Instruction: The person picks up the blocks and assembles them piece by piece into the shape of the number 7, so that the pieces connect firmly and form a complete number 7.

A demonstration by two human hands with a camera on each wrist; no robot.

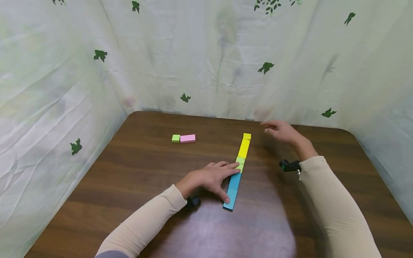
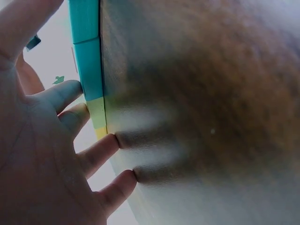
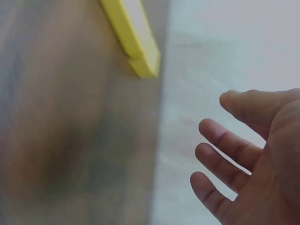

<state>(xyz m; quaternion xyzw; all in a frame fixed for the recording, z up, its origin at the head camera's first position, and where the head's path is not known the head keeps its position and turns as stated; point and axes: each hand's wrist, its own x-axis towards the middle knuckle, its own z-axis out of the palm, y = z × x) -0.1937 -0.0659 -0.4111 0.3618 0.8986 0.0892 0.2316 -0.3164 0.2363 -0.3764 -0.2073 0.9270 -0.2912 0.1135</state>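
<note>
A straight row of blocks runs away from me on the table. From near to far it shows a blue block [image 1: 231, 197], another blue block [image 1: 235, 181], light green [image 1: 240, 161], a longer yellow block [image 1: 244, 148] and a small yellow block [image 1: 247, 136]. My left hand [image 1: 213, 178] lies spread along the row's left side, thumb on the nearest blue block and fingertips at the green part. In the left wrist view, two fingertips touch the table. Holding nothing, my right hand [image 1: 284, 134] hovers right of the row's far end, fingers loosely extended.
A small green block [image 1: 175, 138] and a pink block [image 1: 188, 138] sit side by side at the back left of the brown wooden table [image 1: 135, 161]. A pale curtain [image 1: 206, 64] with green leaf-like shapes hangs behind and beside the table.
</note>
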